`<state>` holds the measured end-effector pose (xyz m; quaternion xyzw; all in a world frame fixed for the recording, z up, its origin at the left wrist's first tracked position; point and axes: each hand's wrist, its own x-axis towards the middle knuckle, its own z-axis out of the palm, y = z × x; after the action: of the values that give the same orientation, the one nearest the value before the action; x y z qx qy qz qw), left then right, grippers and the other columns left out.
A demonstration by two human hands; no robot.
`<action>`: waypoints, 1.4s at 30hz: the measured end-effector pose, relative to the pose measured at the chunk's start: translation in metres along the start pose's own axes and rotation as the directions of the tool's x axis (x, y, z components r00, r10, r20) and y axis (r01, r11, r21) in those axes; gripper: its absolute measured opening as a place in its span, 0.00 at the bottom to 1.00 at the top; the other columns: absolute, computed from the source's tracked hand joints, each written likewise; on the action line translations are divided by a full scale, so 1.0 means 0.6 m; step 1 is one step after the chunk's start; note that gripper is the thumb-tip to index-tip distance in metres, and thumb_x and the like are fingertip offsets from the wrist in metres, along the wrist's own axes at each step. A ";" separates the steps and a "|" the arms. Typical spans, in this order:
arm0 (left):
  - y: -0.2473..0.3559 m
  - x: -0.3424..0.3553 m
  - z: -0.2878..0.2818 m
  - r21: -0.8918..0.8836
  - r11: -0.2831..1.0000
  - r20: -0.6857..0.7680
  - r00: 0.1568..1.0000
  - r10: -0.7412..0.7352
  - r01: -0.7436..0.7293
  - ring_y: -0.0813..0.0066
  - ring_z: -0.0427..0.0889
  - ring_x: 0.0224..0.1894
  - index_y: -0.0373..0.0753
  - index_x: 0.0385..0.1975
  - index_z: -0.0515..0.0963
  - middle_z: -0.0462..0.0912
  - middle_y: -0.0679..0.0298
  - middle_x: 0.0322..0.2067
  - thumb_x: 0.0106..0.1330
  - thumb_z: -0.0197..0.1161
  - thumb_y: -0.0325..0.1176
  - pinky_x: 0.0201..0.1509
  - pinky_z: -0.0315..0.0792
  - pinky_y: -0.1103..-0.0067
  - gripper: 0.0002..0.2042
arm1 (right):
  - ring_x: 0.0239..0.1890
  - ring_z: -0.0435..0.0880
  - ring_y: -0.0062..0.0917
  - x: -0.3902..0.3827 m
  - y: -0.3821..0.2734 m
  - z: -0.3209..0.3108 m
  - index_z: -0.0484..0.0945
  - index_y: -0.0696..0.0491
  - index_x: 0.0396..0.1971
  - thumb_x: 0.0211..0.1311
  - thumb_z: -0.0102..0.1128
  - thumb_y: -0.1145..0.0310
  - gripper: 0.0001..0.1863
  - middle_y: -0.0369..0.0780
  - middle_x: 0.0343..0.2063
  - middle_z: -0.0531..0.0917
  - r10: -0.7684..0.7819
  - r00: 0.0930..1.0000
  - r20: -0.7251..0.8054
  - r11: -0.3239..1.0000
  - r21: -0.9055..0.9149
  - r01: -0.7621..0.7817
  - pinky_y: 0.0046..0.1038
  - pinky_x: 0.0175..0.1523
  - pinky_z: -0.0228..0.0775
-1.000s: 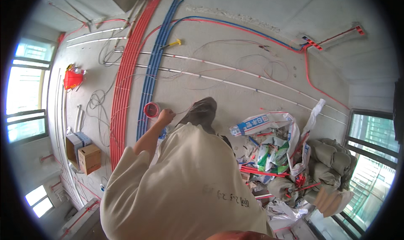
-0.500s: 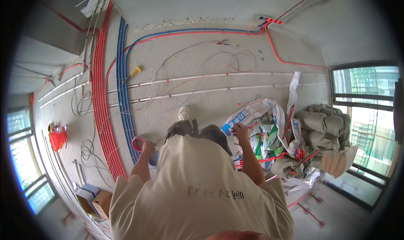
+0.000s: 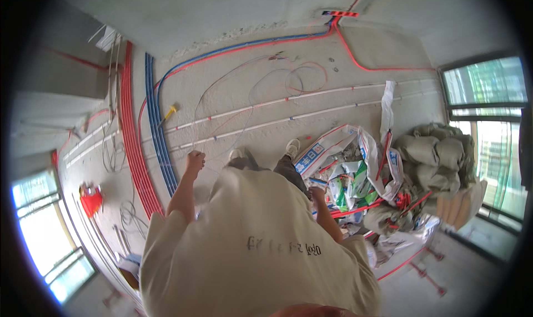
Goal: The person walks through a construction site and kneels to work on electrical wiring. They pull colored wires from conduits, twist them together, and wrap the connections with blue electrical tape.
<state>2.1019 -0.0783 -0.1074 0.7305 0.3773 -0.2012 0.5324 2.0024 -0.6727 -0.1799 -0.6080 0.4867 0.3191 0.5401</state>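
My left hand (image 3: 194, 160) is raised in front of my left side, above the floor, with its fingers curled closed. Whether anything small sits inside it, I cannot make out. Thin loose wires (image 3: 194, 114) lie on the floor just beyond. Low beside my right leg, my right hand (image 3: 317, 194) is at the near left edge of a large white woven bag (image 3: 317, 151) full of scraps. Its fingers look bent closed, and what they hold, if anything, is hidden. Green and white wrappers (image 3: 351, 178) and red pipe pieces (image 3: 355, 210) show in the bag and around it.
Red conduits (image 3: 129, 134) and blue conduits (image 3: 154, 117) run along the floor at the left, near a yellow-headed hammer (image 3: 170, 111). Two pale pipes (image 3: 250, 107) cross ahead. Stacked grey-green sacks (image 3: 436, 156) stand right, below a window (image 3: 488, 89). A red bag (image 3: 91, 200) lies far left.
The red roll has left my left hand, which moved forward and up. My right hand drew back from the bag's rim, and the blue-and-white packet no longer shows in it. My right shoe came into view.
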 end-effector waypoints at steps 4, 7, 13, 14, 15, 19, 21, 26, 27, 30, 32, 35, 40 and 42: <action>0.004 -0.057 0.107 0.270 0.962 0.150 0.986 -0.079 0.036 0.73 0.78 0.21 0.34 0.33 0.82 0.82 0.61 0.22 0.62 0.65 0.40 0.23 0.72 0.74 0.13 | 0.29 0.79 0.21 0.077 0.009 -0.117 0.76 0.44 0.31 0.66 0.58 0.68 0.03 0.33 0.27 0.77 0.105 0.994 0.030 0.983 0.150 -0.109 0.28 0.31 0.73; 0.015 -0.098 0.130 0.273 0.961 0.072 0.997 0.035 -0.053 0.71 0.81 0.21 0.32 0.34 0.83 0.83 0.58 0.23 0.61 0.66 0.41 0.26 0.75 0.73 0.15 | 0.18 0.71 0.21 0.127 -0.033 -0.183 0.69 0.49 0.26 0.67 0.59 0.70 0.10 0.35 0.21 0.75 0.026 0.969 0.244 0.923 0.367 -0.118 0.24 0.23 0.64; 0.014 -0.164 0.106 0.149 0.986 -0.208 0.977 -0.043 0.075 0.71 0.83 0.24 0.32 0.35 0.84 0.85 0.58 0.24 0.63 0.66 0.39 0.28 0.76 0.71 0.14 | 0.22 0.78 0.23 0.193 -0.214 -0.186 0.79 0.50 0.36 0.65 0.56 0.69 0.04 0.36 0.24 0.80 -0.061 0.992 0.114 0.996 0.066 0.053 0.27 0.25 0.71; 0.005 -0.170 0.101 0.086 0.992 -0.223 0.972 -0.073 0.094 0.71 0.83 0.24 0.32 0.35 0.84 0.85 0.58 0.24 0.63 0.66 0.39 0.28 0.76 0.72 0.14 | 0.23 0.78 0.23 0.190 -0.250 -0.169 0.79 0.50 0.36 0.65 0.56 0.68 0.05 0.36 0.25 0.80 -0.100 0.993 0.066 0.995 0.030 0.098 0.27 0.27 0.72; -0.008 -0.177 0.100 0.007 0.993 -0.239 0.964 -0.116 0.122 0.71 0.83 0.24 0.32 0.35 0.84 0.84 0.58 0.24 0.63 0.66 0.39 0.28 0.76 0.72 0.14 | 0.24 0.79 0.23 0.182 -0.283 -0.147 0.80 0.50 0.39 0.66 0.57 0.65 0.07 0.36 0.26 0.81 -0.159 0.984 0.084 0.986 -0.042 0.163 0.27 0.27 0.73; -0.087 -0.193 0.107 -0.115 0.964 -0.215 0.941 -0.261 0.241 0.74 0.81 0.21 0.34 0.32 0.82 0.83 0.62 0.22 0.64 0.67 0.36 0.25 0.75 0.75 0.10 | 0.25 0.80 0.22 0.120 -0.391 -0.023 0.81 0.51 0.36 0.68 0.58 0.64 0.07 0.35 0.25 0.80 -0.199 0.973 0.115 0.976 -0.067 0.207 0.25 0.29 0.73; -0.136 -0.201 0.119 -0.146 0.944 -0.180 0.931 -0.318 0.295 0.72 0.82 0.21 0.33 0.32 0.83 0.84 0.61 0.23 0.64 0.65 0.36 0.24 0.75 0.74 0.11 | 0.25 0.80 0.22 0.085 -0.425 0.043 0.81 0.52 0.37 0.68 0.58 0.64 0.08 0.35 0.25 0.79 -0.259 0.935 0.244 0.937 -0.171 0.304 0.23 0.30 0.72; -0.228 -0.215 0.141 0.058 0.938 -0.010 0.940 -0.341 0.341 0.69 0.83 0.20 0.31 0.33 0.83 0.86 0.58 0.25 0.63 0.63 0.35 0.22 0.76 0.73 0.11 | 0.26 0.79 0.20 0.028 -0.453 0.166 0.81 0.53 0.36 0.68 0.62 0.63 0.09 0.34 0.25 0.79 -0.270 0.884 0.382 0.877 -0.282 0.390 0.21 0.28 0.70; -0.239 -0.215 0.141 -0.006 0.927 -0.038 0.927 -0.374 0.374 0.69 0.83 0.19 0.32 0.33 0.83 0.86 0.58 0.25 0.64 0.63 0.35 0.21 0.76 0.73 0.11 | 0.25 0.79 0.19 0.023 -0.452 0.181 0.81 0.53 0.36 0.68 0.63 0.62 0.09 0.34 0.25 0.79 -0.260 0.885 0.387 0.873 -0.297 0.387 0.21 0.28 0.70; -0.251 -0.206 0.124 -0.161 0.890 -0.065 0.896 -0.440 0.426 0.70 0.83 0.19 0.33 0.34 0.82 0.85 0.59 0.24 0.64 0.63 0.35 0.21 0.76 0.73 0.10 | 0.32 0.83 0.23 0.015 -0.443 0.201 0.80 0.52 0.45 0.68 0.61 0.61 0.12 0.36 0.32 0.83 -0.160 0.898 0.410 0.852 -0.403 0.336 0.29 0.36 0.75; -0.250 -0.190 0.102 -0.217 0.888 -0.018 0.908 -0.419 0.405 0.70 0.83 0.19 0.34 0.34 0.82 0.85 0.60 0.23 0.65 0.64 0.36 0.21 0.77 0.73 0.10 | 0.32 0.83 0.23 0.011 -0.434 0.201 0.79 0.53 0.46 0.68 0.61 0.61 0.13 0.36 0.33 0.83 -0.123 0.917 0.379 0.846 -0.443 0.296 0.29 0.36 0.75; -0.236 -0.146 0.059 -0.282 0.871 -0.058 0.899 -0.434 0.403 0.72 0.80 0.19 0.35 0.36 0.81 0.82 0.61 0.22 0.65 0.65 0.38 0.20 0.73 0.74 0.11 | 0.32 0.84 0.24 0.005 -0.422 0.186 0.79 0.54 0.47 0.68 0.62 0.60 0.15 0.37 0.34 0.84 -0.110 0.949 0.294 0.873 -0.428 0.234 0.29 0.37 0.75; -0.174 -0.060 -0.006 -0.327 0.892 -0.145 0.917 -0.372 0.311 0.72 0.78 0.19 0.34 0.40 0.81 0.81 0.61 0.23 0.67 0.64 0.35 0.20 0.71 0.74 0.10 | 0.30 0.85 0.23 -0.002 -0.407 0.145 0.82 0.52 0.40 0.64 0.62 0.65 0.09 0.36 0.30 0.84 -0.193 0.948 0.254 0.899 -0.342 0.275 0.27 0.32 0.75; -0.136 -0.034 -0.021 -0.309 0.909 -0.165 0.925 -0.341 0.280 0.73 0.79 0.20 0.34 0.39 0.81 0.81 0.61 0.23 0.68 0.63 0.36 0.21 0.71 0.75 0.10 | 0.30 0.85 0.23 -0.002 -0.401 0.127 0.82 0.52 0.41 0.64 0.61 0.65 0.10 0.36 0.30 0.84 -0.207 0.953 0.219 0.906 -0.325 0.271 0.27 0.32 0.75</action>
<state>2.0254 -0.0615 -0.1398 0.5955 0.5692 -0.1484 0.5472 2.2380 -0.6124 -0.1120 -0.7186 0.2925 0.3856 0.4994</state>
